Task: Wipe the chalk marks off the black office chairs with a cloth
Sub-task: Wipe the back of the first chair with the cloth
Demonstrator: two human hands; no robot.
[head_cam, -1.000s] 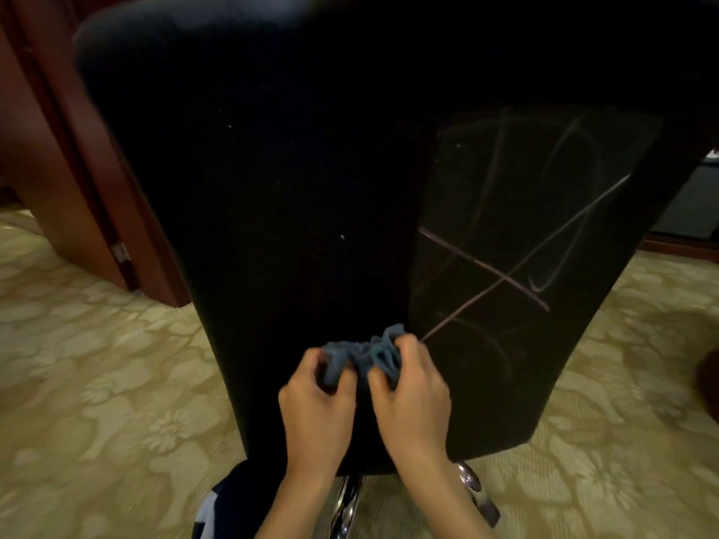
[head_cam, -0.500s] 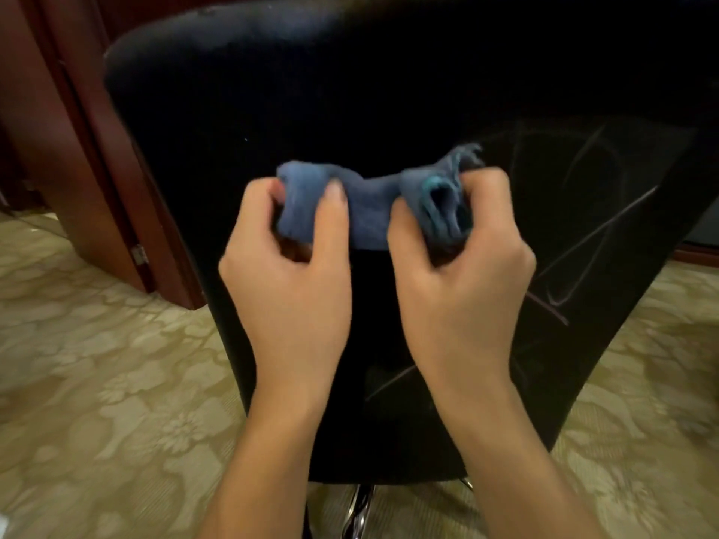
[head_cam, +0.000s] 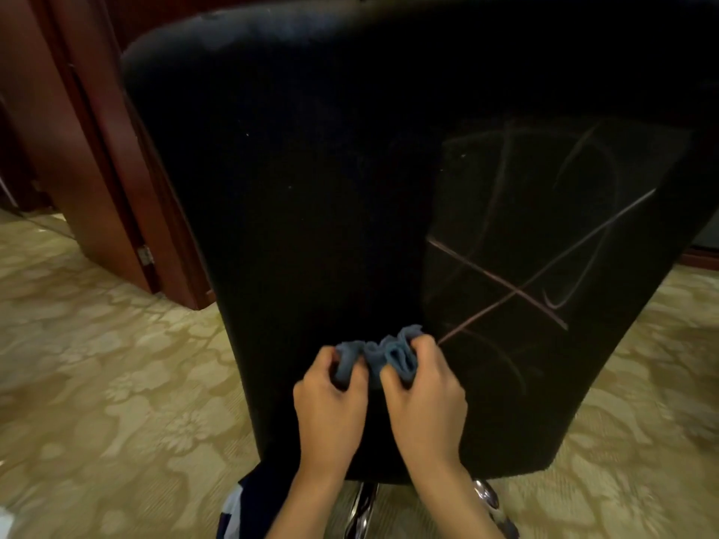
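Observation:
The back of a black office chair (head_cam: 311, 188) fills most of the view. Its right half carries crossed chalk marks (head_cam: 513, 289) and fainter curved strokes; the left half looks plain black. A bunched blue cloth (head_cam: 383, 354) is pressed against the lower middle of the backrest. My left hand (head_cam: 330, 402) grips the cloth's left end and my right hand (head_cam: 424, 394) grips its right end, side by side. The lower tip of one chalk line ends just right of the cloth.
A chrome chair base (head_cam: 363, 507) shows under the backrest. Patterned beige carpet (head_cam: 97, 383) spreads on both sides. A dark red wooden door frame (head_cam: 78, 149) stands at the left, close to the chair's edge.
Both hands have dropped with the cloth from the upper middle of the backrest to its lower middle, and now press it against the fabric.

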